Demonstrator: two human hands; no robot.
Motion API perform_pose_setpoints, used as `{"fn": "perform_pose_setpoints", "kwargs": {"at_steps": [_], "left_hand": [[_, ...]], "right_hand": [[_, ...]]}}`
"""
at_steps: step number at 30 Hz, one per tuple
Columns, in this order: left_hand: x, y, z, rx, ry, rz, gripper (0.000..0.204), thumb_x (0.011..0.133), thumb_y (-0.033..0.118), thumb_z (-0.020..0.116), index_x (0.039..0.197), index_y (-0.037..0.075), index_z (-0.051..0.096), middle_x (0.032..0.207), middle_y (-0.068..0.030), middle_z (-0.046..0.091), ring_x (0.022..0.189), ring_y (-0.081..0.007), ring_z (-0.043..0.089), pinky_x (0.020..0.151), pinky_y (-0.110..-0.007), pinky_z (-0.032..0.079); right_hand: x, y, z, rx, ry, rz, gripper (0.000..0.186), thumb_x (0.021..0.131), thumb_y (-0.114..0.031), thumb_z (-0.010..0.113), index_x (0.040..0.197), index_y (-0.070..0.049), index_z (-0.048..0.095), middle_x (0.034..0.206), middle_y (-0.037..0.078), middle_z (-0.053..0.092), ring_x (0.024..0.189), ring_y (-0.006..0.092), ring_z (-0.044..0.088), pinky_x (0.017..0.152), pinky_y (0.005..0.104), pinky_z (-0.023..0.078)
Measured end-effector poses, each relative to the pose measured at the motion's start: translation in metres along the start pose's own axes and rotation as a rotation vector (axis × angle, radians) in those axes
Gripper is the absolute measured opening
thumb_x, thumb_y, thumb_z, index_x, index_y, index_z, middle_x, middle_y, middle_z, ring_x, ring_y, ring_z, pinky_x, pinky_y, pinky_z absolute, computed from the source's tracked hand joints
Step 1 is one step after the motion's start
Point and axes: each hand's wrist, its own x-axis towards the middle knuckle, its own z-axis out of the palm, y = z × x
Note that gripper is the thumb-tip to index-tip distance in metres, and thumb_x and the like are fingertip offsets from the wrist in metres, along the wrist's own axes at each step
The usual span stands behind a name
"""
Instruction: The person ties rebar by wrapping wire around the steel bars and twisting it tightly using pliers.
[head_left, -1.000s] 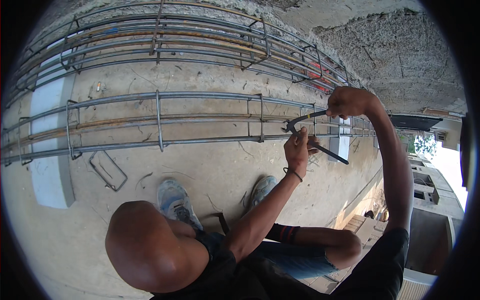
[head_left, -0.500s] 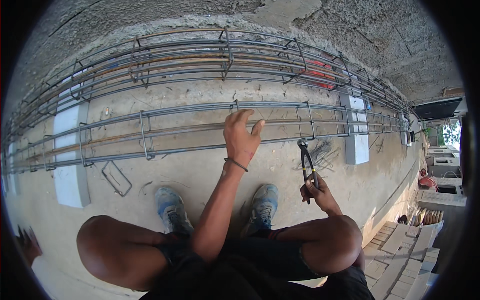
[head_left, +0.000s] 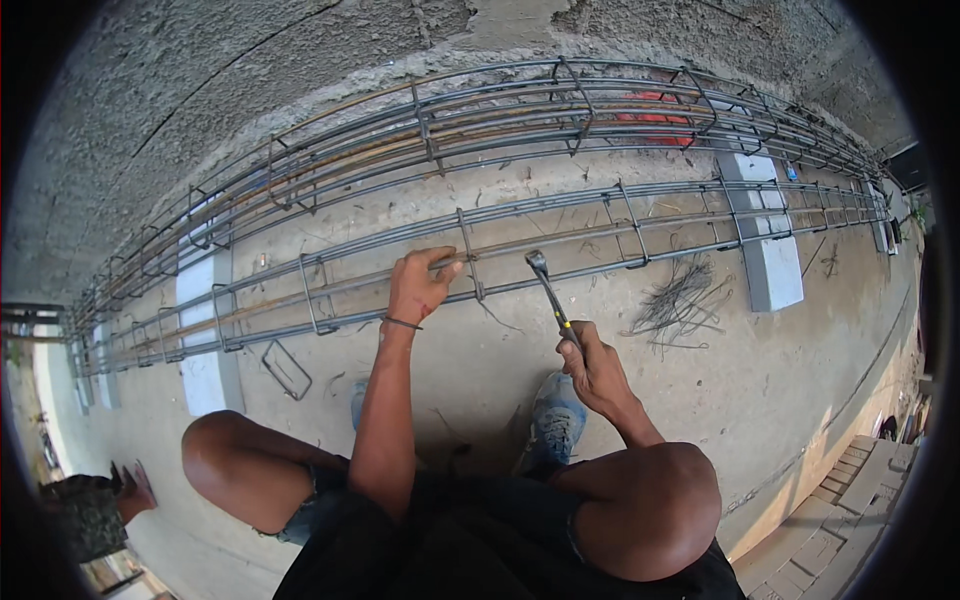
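My left hand is at the nearer rebar cage, its fingers bent by the middle bar and a square stirrup; what its fingertips pinch is too small to make out. My right hand grips black end-cutting pincers with yellow bands, held upright just right of my left hand, their head beside the cage's lower bar. The cage lies across pale blocks. A tangle of thin tie wire lies on the concrete floor to the right.
A second rebar cage runs behind, along a rough concrete wall. A red object lies under it. A loose stirrup lies front left, another person's foot at lower left, stacked flat blocks at lower right.
My left hand has moved to the stirrup from beside the pincers and curled its fingers there. The pincers, earlier across the bars with both hands near, are now raised upright in my right hand.
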Motion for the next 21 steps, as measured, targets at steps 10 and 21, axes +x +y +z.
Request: {"fn": "perform_pose_setpoints", "kwargs": {"at_steps": [10,21], "left_hand": [[0.002,-0.003,0.009,-0.074,-0.037,-0.104,0.024,0.077,0.016,0.070,0.098,0.005,0.070,0.093,-0.0149,0.069,0.087,-0.0219,0.066,0.080,-0.031,0.048],[0.002,0.000,0.013,-0.051,-0.027,-0.110,0.019,0.080,0.013,0.064,0.097,0.005,0.070,0.093,-0.0133,0.069,0.087,-0.0228,0.066,0.080,-0.031,0.048]], "right_hand": [[0.043,-0.004,0.055,0.050,-0.091,0.063,0.030,0.099,-0.032,0.034,0.096,-0.004,0.044,0.071,0.009,0.058,0.055,0.0191,0.059,0.053,0.0328,0.047],[0.029,-0.032,0.060,0.224,0.101,-0.023,0.024,0.098,-0.028,0.040,0.094,-0.005,0.044,0.058,0.017,0.055,0.055,0.0399,0.058,0.050,0.0436,0.043]]}}
